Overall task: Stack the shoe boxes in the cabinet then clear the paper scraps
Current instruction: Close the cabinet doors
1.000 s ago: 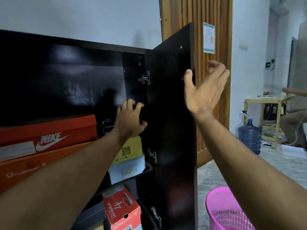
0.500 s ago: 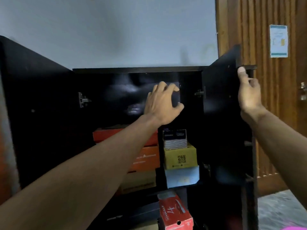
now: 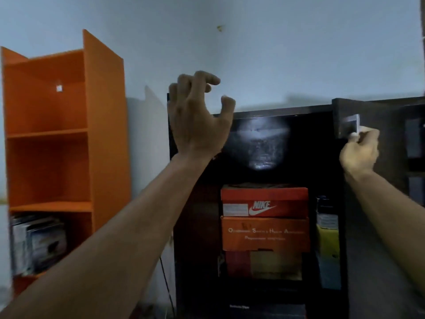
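Note:
The black cabinet (image 3: 271,112) stands in front of me with shoe boxes stacked inside. A red Nike box (image 3: 264,202) lies on an orange box (image 3: 264,234), with a red-and-yellow box (image 3: 264,264) under that. To their right, a yellow box (image 3: 326,240) and a blue box (image 3: 327,272) show partly behind the right door (image 3: 377,226). My right hand (image 3: 360,153) holds that door's silver handle (image 3: 349,125). My left hand (image 3: 197,116) is raised at the cabinet's top left corner, fingers curled and apart, holding nothing.
A tall orange shelf unit (image 3: 46,134) stands against the wall to the left, with magazines or books (image 3: 36,245) on a lower shelf. A thin dark cable (image 3: 166,284) hangs between the shelf unit and the cabinet.
My view has swung left. The right door has swung partly across the cabinet, and my right hand moved from its top edge to the handle. My left hand came out to the top left corner.

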Available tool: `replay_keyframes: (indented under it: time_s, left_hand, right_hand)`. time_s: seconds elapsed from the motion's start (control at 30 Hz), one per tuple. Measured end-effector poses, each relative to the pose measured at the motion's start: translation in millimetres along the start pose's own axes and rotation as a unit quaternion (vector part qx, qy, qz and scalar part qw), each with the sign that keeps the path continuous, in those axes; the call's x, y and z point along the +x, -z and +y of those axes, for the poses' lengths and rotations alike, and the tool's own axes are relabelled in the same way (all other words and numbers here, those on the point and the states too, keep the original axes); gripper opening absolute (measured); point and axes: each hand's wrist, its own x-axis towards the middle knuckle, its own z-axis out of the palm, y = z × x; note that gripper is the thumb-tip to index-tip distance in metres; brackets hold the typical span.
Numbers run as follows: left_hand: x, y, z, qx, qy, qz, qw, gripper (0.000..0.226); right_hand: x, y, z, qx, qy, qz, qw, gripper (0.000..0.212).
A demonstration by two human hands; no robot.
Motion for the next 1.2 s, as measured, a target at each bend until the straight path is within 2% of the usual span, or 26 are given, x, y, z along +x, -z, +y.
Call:
replay_keyframes:
  time_s: [0.07,0.13,0.2,0.27,0.37,0.43,0.5,0.63,0.8,0.97,1.2]
  left_hand:
    - [4,17,-25,0.055,0.102,0.012,0.993,0.042]
    - [3,25,-45,0.055,0.243,-0.036,0.968,0.046]
    - [-3,26,-53,0.01,0.341,-0.113,0.933,0.051]
    - [-12,25,-52,-0.069,0.397,-0.157,0.902,0.059]
    - [-15,23,-52,-0.187,0.482,-0.12,0.847,0.062]
    - [-17,16,-53,-0.22,0.528,-0.098,0.815,0.051]
    - [-21,7,-43,-0.226,0.526,-0.101,0.814,0.043]
    - [-39,-30,-4,-0.211,0.483,-0.12,0.841,0.033]
    - [-71,-87,35,-0.283,0.462,-0.175,0.822,0.033]
    - [-89,-134,45,-0.28,0.394,-0.262,0.835,0.038]
    - [-103,-199,48,-0.229,0.363,-0.277,0.86,0.039]
  right_hand:
    - [-3,-8,1,-0.021,0.0,0.009,1.0,0.032]
    - [-7,-15,0,-0.036,0.001,0.0,0.999,0.031]
    - [-7,-20,2,-0.038,-0.007,-0.019,0.999,0.032]
    - [-8,-27,3,-0.048,-0.006,-0.033,0.998,0.032]
    - [-5,-36,10,-0.057,0.002,-0.036,0.998,0.029]
    - [-1,-38,14,-0.059,0.005,-0.043,0.997,0.028]
    - [1,-39,16,-0.057,0.009,-0.056,0.997,0.027]
    - [5,-43,25,-0.046,0.029,-0.068,0.996,0.027]
    - [28,-52,49,0.008,0.026,-0.099,0.995,0.011]
    - [47,-60,59,0.046,0.007,-0.148,0.988,0.032]
    - [57,-71,73,0.09,0.014,-0.168,0.982,0.028]
